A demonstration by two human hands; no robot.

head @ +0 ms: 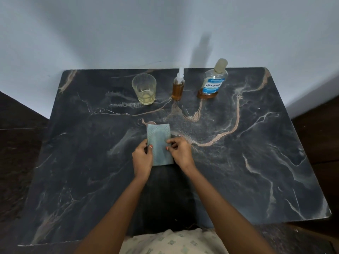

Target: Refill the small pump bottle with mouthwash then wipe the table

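Standing near the far edge of the table (pixel 256 162), the small pump bottle (pixel 178 89) is upright and holds amber liquid up to about its shoulder, with a clear pump top on its neck. Left of that bottle, a little apart, stands a clear glass (pixel 144 88) with only a shallow layer of pale yellowish liquid in its bottom. Right of the pump bottle, also apart from it, is the mouthwash bottle (pixel 213 79), capped and bearing a blue label, with amber liquid showing only low at its base. Well on the near side of the pump bottle, and slightly to its left, a blue-grey cloth (pixel 159 143) folded into a long strip points toward it. The left hand (pixel 142 158) pinches the cloth's left edge, thumb on top, and the right hand (pixel 180 151) pinches its right edge with curled fingers. Whether the cloth lies fully flat cannot be told. The tabletop is dark stone-patterned, with pale and pinkish veins running past the pump bottle's base. Behind the bottle rises a plain pale blue-grey wall (pixel 110 33), and dark floor (pixel 16 143) shows at both sides of the table.
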